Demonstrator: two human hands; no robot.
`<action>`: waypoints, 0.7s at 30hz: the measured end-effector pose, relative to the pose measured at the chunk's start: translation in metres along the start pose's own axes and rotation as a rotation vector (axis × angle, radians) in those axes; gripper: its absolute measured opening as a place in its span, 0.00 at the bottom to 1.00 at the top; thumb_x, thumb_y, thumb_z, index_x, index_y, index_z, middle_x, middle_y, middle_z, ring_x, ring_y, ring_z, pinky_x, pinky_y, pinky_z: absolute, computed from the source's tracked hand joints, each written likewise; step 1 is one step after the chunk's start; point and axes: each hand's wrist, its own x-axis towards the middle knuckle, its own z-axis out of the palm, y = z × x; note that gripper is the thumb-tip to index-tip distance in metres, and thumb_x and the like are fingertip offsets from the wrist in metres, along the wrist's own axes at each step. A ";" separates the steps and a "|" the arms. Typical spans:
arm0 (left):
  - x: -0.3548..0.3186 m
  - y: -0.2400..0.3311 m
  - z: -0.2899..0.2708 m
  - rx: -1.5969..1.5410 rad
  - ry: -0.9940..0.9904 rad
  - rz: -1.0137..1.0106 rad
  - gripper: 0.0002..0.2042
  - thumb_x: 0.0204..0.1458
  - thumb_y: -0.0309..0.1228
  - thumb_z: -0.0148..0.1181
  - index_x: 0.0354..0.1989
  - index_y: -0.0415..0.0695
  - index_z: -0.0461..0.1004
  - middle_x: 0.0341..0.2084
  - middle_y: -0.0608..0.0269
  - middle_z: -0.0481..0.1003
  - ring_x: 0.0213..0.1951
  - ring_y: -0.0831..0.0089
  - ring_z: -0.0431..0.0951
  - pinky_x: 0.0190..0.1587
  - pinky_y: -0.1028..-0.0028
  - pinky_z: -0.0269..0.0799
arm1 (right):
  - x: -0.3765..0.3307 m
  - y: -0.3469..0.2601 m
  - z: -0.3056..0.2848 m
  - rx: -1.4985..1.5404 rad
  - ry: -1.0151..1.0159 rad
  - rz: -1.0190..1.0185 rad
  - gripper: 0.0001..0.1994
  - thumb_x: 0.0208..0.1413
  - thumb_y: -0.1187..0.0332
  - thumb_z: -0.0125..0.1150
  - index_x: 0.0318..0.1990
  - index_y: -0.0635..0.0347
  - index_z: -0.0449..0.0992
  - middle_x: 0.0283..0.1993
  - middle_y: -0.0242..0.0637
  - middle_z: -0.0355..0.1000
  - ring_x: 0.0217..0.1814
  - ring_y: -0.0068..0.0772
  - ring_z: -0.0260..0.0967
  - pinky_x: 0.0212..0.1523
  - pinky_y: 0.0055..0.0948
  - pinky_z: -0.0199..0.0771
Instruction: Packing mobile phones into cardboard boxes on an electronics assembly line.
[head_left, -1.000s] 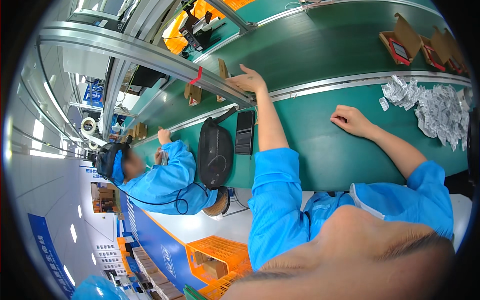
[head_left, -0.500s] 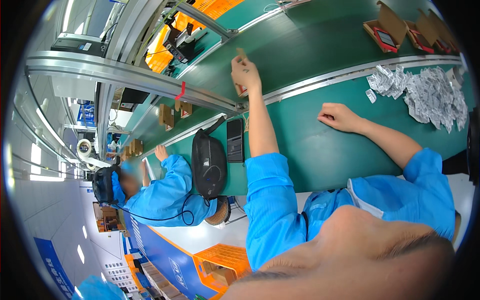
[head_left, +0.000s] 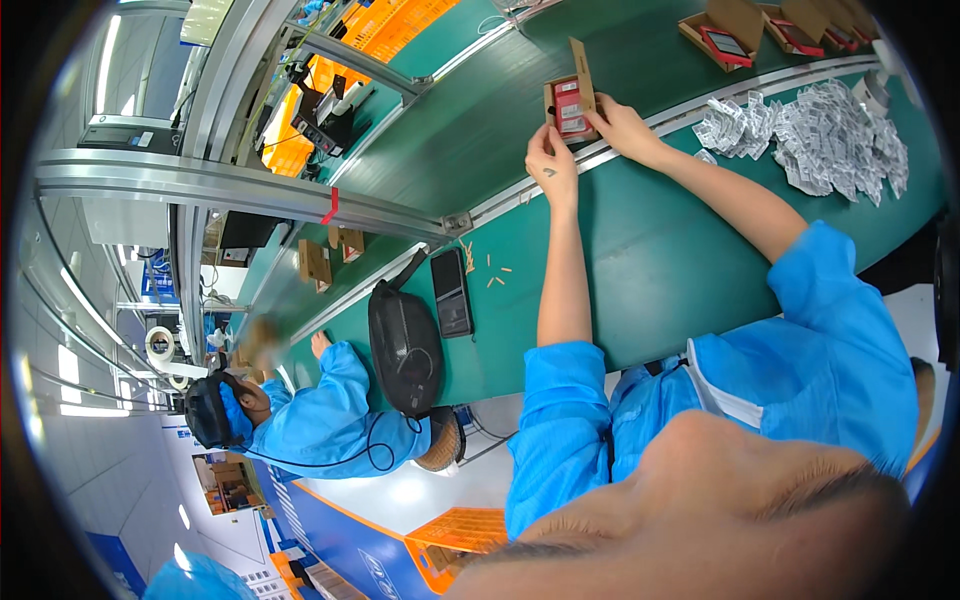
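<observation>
An open cardboard box [head_left: 580, 62] with its lid standing up is between my hands, over the near edge of the green conveyor belt. Inside it lies a red item [head_left: 570, 108] with white labels. My left hand [head_left: 553, 170] grips the box's near left corner with thumb and fingers closed. On the box's right side, my right hand [head_left: 628, 130] is closed with the fingers against the wall. The undersides of both grips are hidden.
More open boxes with red-framed devices [head_left: 725, 45] stand on the belt at right. White packets [head_left: 835, 145] are heaped on the green table. A black phone [head_left: 452, 292], small tan sticks [head_left: 497, 281] and a black bag [head_left: 405, 345] lie left, beside a co-worker [head_left: 340, 430].
My left hand has moved right along the belt from beside the metal post. My right hand has risen from the tabletop to the box. The view has shifted slightly.
</observation>
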 end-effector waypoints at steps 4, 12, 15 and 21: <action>-0.004 -0.019 0.008 -0.098 -0.004 0.010 0.15 0.57 0.32 0.51 0.45 0.31 0.73 0.33 0.56 0.77 0.36 0.75 0.75 0.40 0.76 0.69 | 0.014 -0.022 0.009 -0.404 0.041 -0.109 0.13 0.56 0.67 0.49 0.44 0.67 0.65 0.31 0.50 0.74 0.31 0.53 0.73 0.31 0.47 0.73; -0.003 -0.040 -0.013 -0.922 -0.143 -0.283 0.25 0.59 0.43 0.46 0.60 0.41 0.57 0.53 0.58 0.66 0.52 0.66 0.69 0.52 0.70 0.68 | -0.026 -0.064 0.040 -0.527 0.096 -0.842 0.22 0.46 0.74 0.57 0.52 0.65 0.68 0.49 0.47 0.71 0.45 0.42 0.74 0.37 0.31 0.78; 0.003 -0.041 -0.022 -1.004 -0.186 -0.325 0.28 0.59 0.50 0.44 0.62 0.45 0.55 0.58 0.59 0.61 0.59 0.63 0.63 0.57 0.62 0.64 | -0.021 -0.061 0.032 -0.456 0.129 -0.793 0.19 0.48 0.71 0.54 0.50 0.64 0.68 0.44 0.48 0.73 0.41 0.40 0.75 0.33 0.33 0.78; 0.014 -0.047 -0.041 -1.243 -0.077 -0.428 0.29 0.57 0.56 0.39 0.59 0.48 0.58 0.53 0.57 0.65 0.55 0.56 0.64 0.57 0.50 0.60 | 0.022 -0.036 0.010 -0.187 0.211 -0.128 0.15 0.58 0.62 0.47 0.32 0.70 0.68 0.25 0.57 0.70 0.31 0.62 0.68 0.31 0.52 0.69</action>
